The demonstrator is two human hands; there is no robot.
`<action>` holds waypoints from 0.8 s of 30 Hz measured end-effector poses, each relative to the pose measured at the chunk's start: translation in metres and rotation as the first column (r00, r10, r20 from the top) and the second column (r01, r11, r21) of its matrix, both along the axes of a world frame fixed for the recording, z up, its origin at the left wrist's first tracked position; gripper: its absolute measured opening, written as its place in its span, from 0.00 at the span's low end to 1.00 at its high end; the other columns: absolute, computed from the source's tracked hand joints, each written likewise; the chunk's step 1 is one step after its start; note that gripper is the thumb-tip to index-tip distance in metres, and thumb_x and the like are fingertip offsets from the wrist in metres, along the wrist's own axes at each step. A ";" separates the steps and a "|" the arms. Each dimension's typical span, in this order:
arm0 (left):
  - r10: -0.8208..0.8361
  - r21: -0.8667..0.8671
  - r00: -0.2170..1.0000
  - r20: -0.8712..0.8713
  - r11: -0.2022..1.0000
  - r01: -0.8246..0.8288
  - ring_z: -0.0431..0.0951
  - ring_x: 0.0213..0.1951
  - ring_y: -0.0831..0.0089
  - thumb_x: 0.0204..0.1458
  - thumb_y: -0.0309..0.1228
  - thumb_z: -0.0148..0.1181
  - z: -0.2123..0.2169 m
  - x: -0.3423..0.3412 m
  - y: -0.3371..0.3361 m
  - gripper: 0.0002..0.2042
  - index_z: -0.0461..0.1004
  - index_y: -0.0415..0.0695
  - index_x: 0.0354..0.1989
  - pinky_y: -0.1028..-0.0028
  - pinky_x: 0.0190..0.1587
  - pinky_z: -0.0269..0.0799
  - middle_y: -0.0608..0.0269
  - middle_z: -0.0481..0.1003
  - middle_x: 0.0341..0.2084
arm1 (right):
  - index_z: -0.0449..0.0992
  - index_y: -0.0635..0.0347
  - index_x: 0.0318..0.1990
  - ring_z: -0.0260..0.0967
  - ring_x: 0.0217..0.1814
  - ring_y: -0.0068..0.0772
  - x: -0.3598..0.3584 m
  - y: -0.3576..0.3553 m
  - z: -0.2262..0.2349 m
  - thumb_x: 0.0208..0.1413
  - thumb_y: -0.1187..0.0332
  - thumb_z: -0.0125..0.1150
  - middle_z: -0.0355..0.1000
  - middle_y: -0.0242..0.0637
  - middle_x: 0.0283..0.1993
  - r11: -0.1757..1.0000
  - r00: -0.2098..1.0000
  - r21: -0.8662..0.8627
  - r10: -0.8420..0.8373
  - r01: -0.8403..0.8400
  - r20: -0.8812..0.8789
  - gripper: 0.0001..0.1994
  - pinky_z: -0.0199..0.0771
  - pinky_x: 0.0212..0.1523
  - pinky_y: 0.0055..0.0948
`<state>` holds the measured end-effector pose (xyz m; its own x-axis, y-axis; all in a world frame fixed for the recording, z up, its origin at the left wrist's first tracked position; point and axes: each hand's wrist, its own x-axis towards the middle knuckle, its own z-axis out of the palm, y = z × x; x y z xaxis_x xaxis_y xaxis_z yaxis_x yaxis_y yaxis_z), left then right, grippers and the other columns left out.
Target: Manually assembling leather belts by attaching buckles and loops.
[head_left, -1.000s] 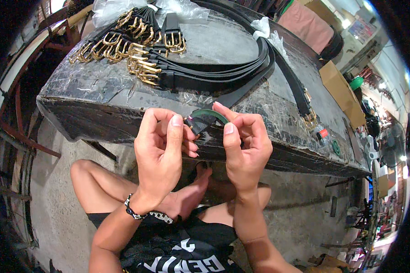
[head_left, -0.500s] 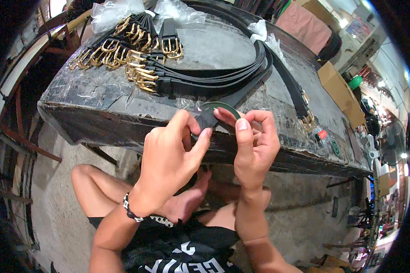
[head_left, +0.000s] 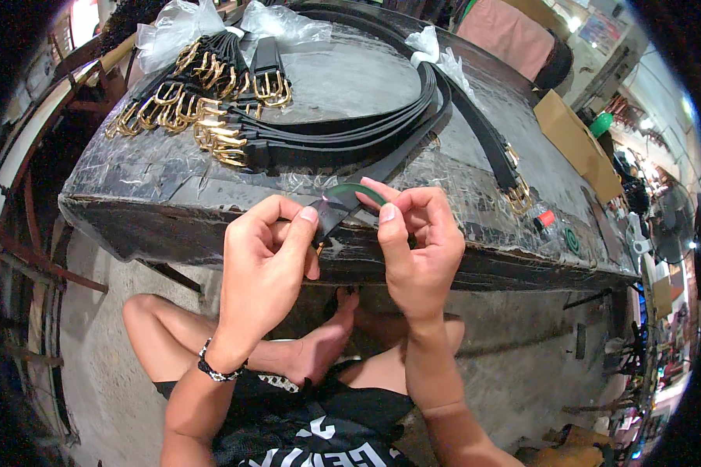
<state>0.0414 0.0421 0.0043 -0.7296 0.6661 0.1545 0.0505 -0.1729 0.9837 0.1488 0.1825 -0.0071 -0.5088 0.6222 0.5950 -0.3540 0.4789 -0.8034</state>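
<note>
My left hand [head_left: 265, 241] is closed at the near end of a black belt [head_left: 382, 167], thumb and forefinger pinched together. A bit of gold metal [head_left: 319, 248] shows below those fingers. My right hand [head_left: 422, 253] pinches a narrow green strip [head_left: 350, 189], which arches leftward over the belt. Something thin and shiny shows where the strip meets the belt, too small to make out. From my hands the belt runs back over the table edge. Beyond it lies a bundle of black belts [head_left: 343, 144] with gold buckles [head_left: 220, 140].
More buckled belts [head_left: 167, 105] and crumpled clear plastic [head_left: 179, 35] lie at the far left of the dark table [head_left: 163, 183]. On the right are a hanging belt end [head_left: 506, 175], a small red item [head_left: 544, 219], a green coil [head_left: 571, 240] and a cardboard box [head_left: 576, 144].
My left hand has drawn a little leftward, away from the right, and its fingertips have come together. The right hand keeps the green strip. The whole view has shifted slightly.
</note>
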 end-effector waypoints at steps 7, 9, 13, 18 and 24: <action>-0.006 0.013 1.000 0.009 1.000 0.006 0.71 0.19 0.86 0.69 0.29 0.58 0.001 0.001 -0.002 0.10 0.75 0.36 0.35 0.80 0.21 0.61 0.69 0.75 0.17 | 0.71 0.69 0.40 0.83 0.51 0.34 -0.001 -0.002 0.000 0.63 0.76 0.62 0.83 0.58 0.48 0.999 0.999 0.034 -0.032 0.031 0.026 0.06 0.82 0.53 0.31; -0.003 0.012 1.000 -0.004 1.000 0.003 0.71 0.19 0.86 0.69 0.29 0.58 0.000 0.000 -0.001 0.10 0.76 0.36 0.35 0.80 0.21 0.61 0.69 0.75 0.17 | 0.71 0.69 0.40 0.83 0.51 0.34 -0.001 -0.001 0.000 0.63 0.76 0.61 0.83 0.58 0.48 0.999 0.999 0.042 -0.036 0.035 0.020 0.06 0.82 0.53 0.31; -0.012 0.006 1.000 0.003 1.000 0.012 0.71 0.19 0.86 0.69 0.29 0.58 0.002 0.001 -0.002 0.10 0.76 0.35 0.35 0.80 0.21 0.61 0.69 0.75 0.17 | 0.71 0.69 0.40 0.83 0.51 0.34 -0.001 -0.001 0.000 0.63 0.76 0.62 0.83 0.57 0.47 0.998 0.999 0.052 -0.047 0.046 0.025 0.06 0.82 0.52 0.31; -0.006 0.002 0.999 -0.042 1.000 0.006 0.73 0.17 0.82 0.70 0.32 0.59 -0.001 0.001 0.000 0.11 0.76 0.37 0.37 0.81 0.19 0.58 0.69 0.75 0.17 | 0.71 0.69 0.40 0.83 0.51 0.33 0.000 0.000 0.000 0.63 0.76 0.62 0.83 0.56 0.48 0.998 0.999 0.047 -0.042 0.042 0.010 0.06 0.82 0.52 0.31; -0.025 -0.003 1.000 -0.015 1.000 0.025 0.72 0.20 0.86 0.69 0.29 0.58 0.003 0.000 -0.004 0.10 0.76 0.35 0.36 0.80 0.23 0.62 0.70 0.76 0.18 | 0.71 0.69 0.41 0.82 0.50 0.32 -0.002 -0.002 -0.001 0.63 0.76 0.62 0.83 0.55 0.48 0.998 0.999 0.048 -0.033 0.032 0.023 0.06 0.82 0.52 0.30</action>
